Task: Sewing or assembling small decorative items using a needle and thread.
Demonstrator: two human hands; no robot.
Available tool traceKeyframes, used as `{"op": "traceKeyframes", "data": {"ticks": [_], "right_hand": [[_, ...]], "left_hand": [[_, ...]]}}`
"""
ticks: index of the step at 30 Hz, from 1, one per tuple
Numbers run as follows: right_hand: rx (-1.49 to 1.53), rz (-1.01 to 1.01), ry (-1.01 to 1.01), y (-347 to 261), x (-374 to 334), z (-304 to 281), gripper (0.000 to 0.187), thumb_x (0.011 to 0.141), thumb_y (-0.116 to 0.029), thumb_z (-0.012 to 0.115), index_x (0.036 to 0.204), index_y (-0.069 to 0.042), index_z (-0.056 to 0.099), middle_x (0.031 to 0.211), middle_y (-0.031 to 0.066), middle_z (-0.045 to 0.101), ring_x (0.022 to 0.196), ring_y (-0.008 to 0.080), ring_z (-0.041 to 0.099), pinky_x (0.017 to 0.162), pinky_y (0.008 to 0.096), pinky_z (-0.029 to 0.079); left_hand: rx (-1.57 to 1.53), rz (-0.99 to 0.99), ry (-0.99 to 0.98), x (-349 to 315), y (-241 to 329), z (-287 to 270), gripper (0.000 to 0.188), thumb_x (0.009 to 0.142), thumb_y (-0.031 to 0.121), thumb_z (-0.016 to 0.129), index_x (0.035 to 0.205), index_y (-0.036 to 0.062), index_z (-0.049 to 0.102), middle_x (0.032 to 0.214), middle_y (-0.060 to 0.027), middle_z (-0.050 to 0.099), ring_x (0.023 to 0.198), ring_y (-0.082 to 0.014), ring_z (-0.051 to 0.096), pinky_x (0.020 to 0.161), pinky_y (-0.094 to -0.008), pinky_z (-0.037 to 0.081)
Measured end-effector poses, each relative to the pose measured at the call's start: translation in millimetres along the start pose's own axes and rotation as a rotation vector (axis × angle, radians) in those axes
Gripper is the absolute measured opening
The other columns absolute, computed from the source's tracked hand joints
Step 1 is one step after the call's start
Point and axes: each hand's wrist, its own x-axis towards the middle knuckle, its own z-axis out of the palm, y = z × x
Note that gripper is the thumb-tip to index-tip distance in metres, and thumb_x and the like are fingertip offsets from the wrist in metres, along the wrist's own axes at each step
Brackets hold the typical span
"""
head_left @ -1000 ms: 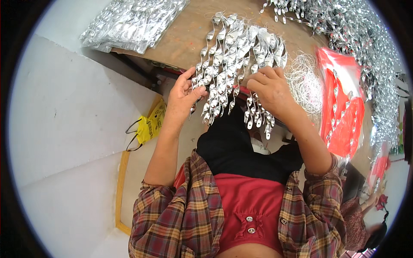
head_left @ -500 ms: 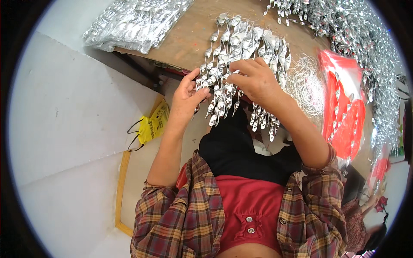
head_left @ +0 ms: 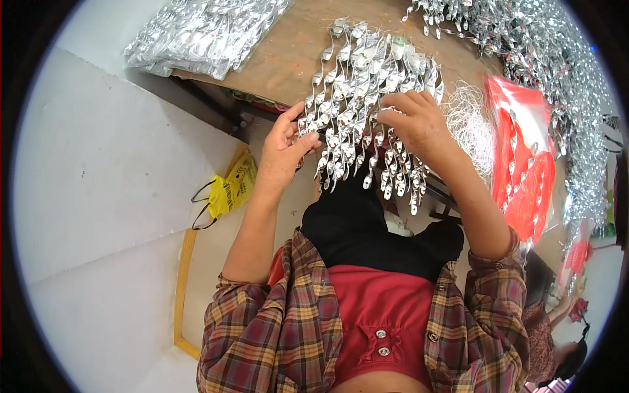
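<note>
A bunch of shiny silver twisted spiral strips point(head_left: 354, 78) lies over the table's near edge, with their lower ends hanging down. At the bunch's left side is my left hand point(head_left: 286, 145), its thumb and index finger apart against the outermost strips; its other fingers are partly hidden. My right hand point(head_left: 422, 128) is over the right part of the bunch, thumb and fingertips pinched on a twisted strip point(head_left: 372, 160) that dangles below them. Thin pale threads trail from the bunch's top ends.
A tangle of white thread point(head_left: 468, 128) lies right of the strips, beside a red-and-clear plastic package point(head_left: 524, 170). Silver tinsel point(head_left: 570, 85) heaps along the right side. Bagged silver strips point(head_left: 206, 33) rest at the table's back left. A yellow bag point(head_left: 232, 187) is by the white wall.
My right hand has moved rightward across the bunch, and strips under it have shifted and spread, uncovering more of the middle ones. My left hand has stayed nearly still.
</note>
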Motion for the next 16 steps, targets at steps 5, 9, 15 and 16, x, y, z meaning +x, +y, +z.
{"op": "traceKeyframes", "data": {"ticks": [5, 9, 15, 16], "right_hand": [[0.016, -0.041, -0.009, -9, 3, 6, 0.025, 0.064, -0.001, 0.060, 0.084, -0.016, 0.063, 0.095, -0.0001, 0.059, 0.089, 0.0188, 0.054, 0.073, 0.0325, 0.038], [0.025, -0.012, -0.047, -11, 3, 8, 0.024, 0.064, -0.002, 0.060, 0.084, -0.016, 0.063, 0.097, -0.0011, 0.058, 0.090, 0.0180, 0.053, 0.075, 0.0325, 0.037], [0.012, 0.004, -0.090, -9, -1, 9, 0.023, 0.066, -0.003, 0.061, 0.086, -0.015, 0.064, 0.099, -0.0006, 0.059, 0.092, 0.0178, 0.052, 0.075, 0.0338, 0.036], [-0.016, 0.009, -0.102, -8, -3, 7, 0.022, 0.067, -0.004, 0.061, 0.086, -0.015, 0.064, 0.100, -0.0006, 0.059, 0.093, 0.0177, 0.052, 0.076, 0.0340, 0.036]], "left_hand": [[-0.020, 0.001, 0.002, 0, -1, -1, 0.057, 0.084, 0.005, 0.059, 0.135, 0.0002, 0.034, 0.107, -0.0079, 0.057, 0.085, -0.0108, 0.057, 0.074, -0.0236, 0.047], [-0.014, 0.012, -0.007, 3, 3, 0, 0.056, 0.084, 0.005, 0.060, 0.134, 0.0010, 0.036, 0.106, -0.0074, 0.058, 0.084, -0.0106, 0.057, 0.073, -0.0236, 0.047], [0.058, -0.040, -0.010, 9, 8, -5, 0.055, 0.083, 0.009, 0.062, 0.134, 0.0048, 0.040, 0.106, -0.0068, 0.058, 0.082, -0.0119, 0.058, 0.075, -0.0246, 0.047], [0.069, -0.049, -0.015, 10, 7, -6, 0.056, 0.083, 0.010, 0.062, 0.134, 0.0057, 0.040, 0.106, -0.0065, 0.058, 0.083, -0.0123, 0.058, 0.076, -0.0254, 0.048]]}}
